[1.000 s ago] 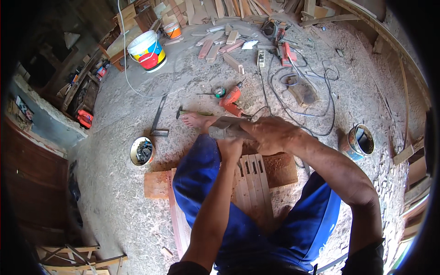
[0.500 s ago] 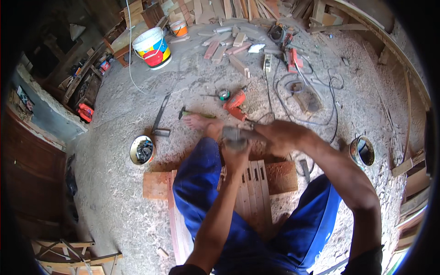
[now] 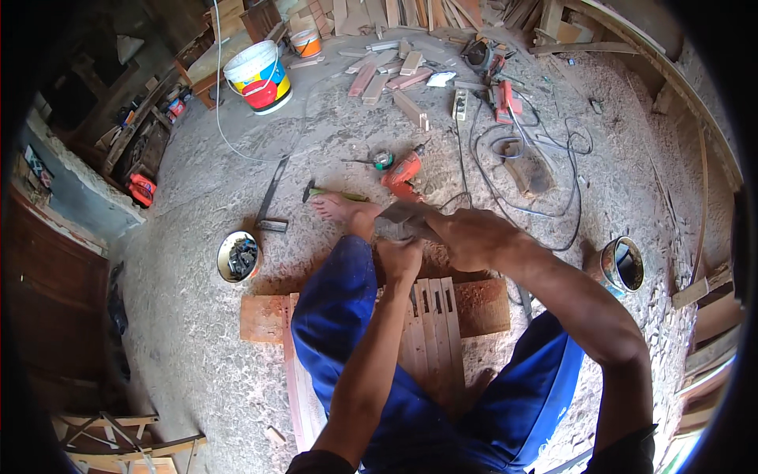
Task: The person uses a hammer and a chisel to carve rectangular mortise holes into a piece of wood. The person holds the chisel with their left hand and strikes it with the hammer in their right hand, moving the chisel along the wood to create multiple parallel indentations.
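Above the wooden pieces between my knees, my right hand [image 3: 478, 237] is closed round the handle of a grey-brown tool with a broad flat head [image 3: 409, 216]; its exact kind is unclear. Just below that head, my left hand [image 3: 401, 257] is closed on a greyish block-like thing [image 3: 389, 230], partly covered by the tool. The two held things overlap in view, and I cannot tell whether they touch. Under my forearms, several slotted wood strips [image 3: 434, 316] lie side by side across a reddish timber block [image 3: 483, 308]. My bare foot rests beside a green-handled hammer [image 3: 311, 190].
An orange power drill [image 3: 406, 175] lies ahead, with a green-and-black tool [image 3: 383, 160] beside it. A metal square [image 3: 273, 225] and a tub of small dark parts [image 3: 240, 257] stand left. Cables [image 3: 505, 201] loop across the floor at right, near a can [image 3: 618, 265].
The broad-headed tool has tilted, its head shifting slightly left and up. My right hand has moved a little left; my left hand has shifted slightly. The whole view has turned a little.
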